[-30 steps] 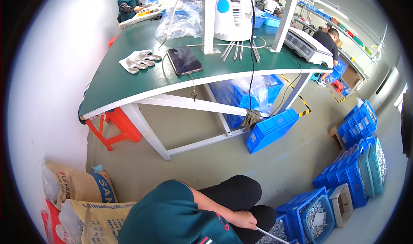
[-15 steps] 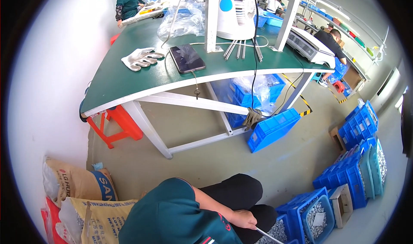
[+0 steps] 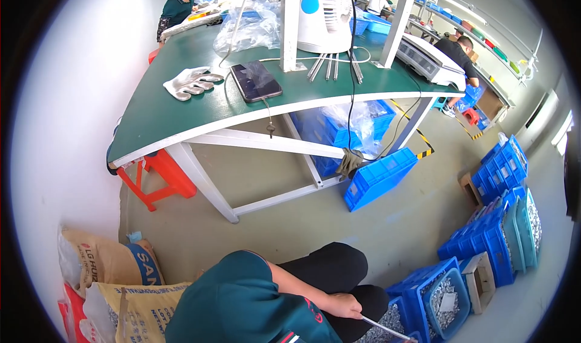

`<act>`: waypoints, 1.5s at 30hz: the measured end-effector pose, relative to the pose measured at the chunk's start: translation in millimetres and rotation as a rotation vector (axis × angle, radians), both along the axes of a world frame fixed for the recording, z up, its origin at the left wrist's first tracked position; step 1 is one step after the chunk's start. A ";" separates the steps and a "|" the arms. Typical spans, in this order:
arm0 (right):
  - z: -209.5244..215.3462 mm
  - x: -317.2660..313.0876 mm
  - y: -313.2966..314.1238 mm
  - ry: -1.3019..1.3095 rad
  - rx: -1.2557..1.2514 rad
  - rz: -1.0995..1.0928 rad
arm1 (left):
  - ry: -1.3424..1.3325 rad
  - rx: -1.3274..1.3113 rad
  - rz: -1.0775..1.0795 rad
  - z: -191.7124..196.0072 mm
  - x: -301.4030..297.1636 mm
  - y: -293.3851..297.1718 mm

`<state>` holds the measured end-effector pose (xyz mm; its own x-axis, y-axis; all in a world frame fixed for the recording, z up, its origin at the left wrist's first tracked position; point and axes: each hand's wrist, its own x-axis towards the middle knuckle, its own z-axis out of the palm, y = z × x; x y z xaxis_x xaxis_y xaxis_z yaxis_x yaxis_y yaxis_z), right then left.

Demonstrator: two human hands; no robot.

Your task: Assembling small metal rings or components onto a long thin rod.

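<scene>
Right hand (image 3: pixel 344 305) lowered by the knee, grip closed; left unseen.

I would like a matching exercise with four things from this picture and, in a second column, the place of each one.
Things:
1. phone
2. glove
3. rod
4. stool

Places:
a. in a hand
b. table, right of the cable
c. floor, under the table's corner
d. table, left of the cable

Pairs: 1-b, 2-d, 3-a, 4-c
</scene>
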<state>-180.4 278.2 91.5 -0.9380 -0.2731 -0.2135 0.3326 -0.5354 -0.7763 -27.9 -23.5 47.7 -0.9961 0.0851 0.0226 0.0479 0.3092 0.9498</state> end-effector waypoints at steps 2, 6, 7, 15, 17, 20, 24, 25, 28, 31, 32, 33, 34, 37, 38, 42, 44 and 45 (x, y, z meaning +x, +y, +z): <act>4.5 -0.3 4.5 0.021 -0.045 -0.022 | 0.019 -0.008 -0.010 2.6 -1.7 1.1; 11.2 -9.0 -14.3 0.107 -0.343 0.186 | -0.004 -0.005 0.008 4.0 0.7 -0.3; 4.7 -14.1 -13.7 0.140 -0.310 0.242 | 0.006 0.002 -0.002 4.2 0.4 0.3; 21.4 8.0 -45.6 0.122 -0.199 0.068 | 0.009 0.006 0.001 1.7 1.2 -0.8; 16.9 7.2 -42.9 0.148 -0.231 0.008 | 0.013 0.007 0.003 6.7 1.8 -2.1; 11.2 7.3 -39.2 0.144 -0.358 0.007 | 0.013 -0.005 0.000 5.2 1.7 -1.6; 7.1 11.6 -37.2 0.132 -0.390 -0.058 | 0.006 -0.004 -0.006 3.6 1.2 -1.4; 6.1 13.1 -36.6 0.128 -0.401 -0.080 | 0.012 -0.003 -0.006 3.7 1.2 -1.6; 3.1 14.5 -31.8 0.119 -0.424 -0.126 | 0.019 -0.007 -0.007 2.0 0.7 -1.6; 1.9 8.5 -25.1 0.068 -0.493 -0.018 | 0.014 -0.019 -0.004 3.1 0.0 -2.0; 1.8 6.8 -23.7 0.065 -0.451 -0.011 | 0.008 -0.025 -0.003 4.0 -0.4 -1.8; 2.7 6.4 -23.8 0.062 -0.410 -0.002 | 0.008 -0.025 -0.003 4.6 -0.2 -1.8; 3.6 6.2 -24.4 0.061 -0.409 0.000 | 0.018 -0.020 0.001 5.1 0.2 -1.8; 6.6 4.4 -23.5 0.051 -0.477 0.056 | 0.030 -0.015 0.009 6.6 2.2 -1.9; 6.6 1.5 -17.6 -0.079 -0.500 0.170 | 0.030 -0.014 0.009 6.8 3.3 -1.3; 28.5 26.9 -33.2 -0.047 -0.104 0.048 | 0.008 0.014 0.017 4.0 7.3 0.8; 28.5 35.9 -32.3 0.107 0.245 -0.143 | 0.021 0.005 0.005 1.3 8.2 3.8; 32.0 42.5 -40.1 0.137 0.354 -0.248 | 0.040 -0.004 0.002 0.3 6.6 4.0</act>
<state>-137.9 238.1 123.5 -0.9919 0.0306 -0.1231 0.1098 -0.2791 -0.9540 -21.3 -19.5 47.9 -0.9946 0.0831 0.0621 0.0853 0.3132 0.9458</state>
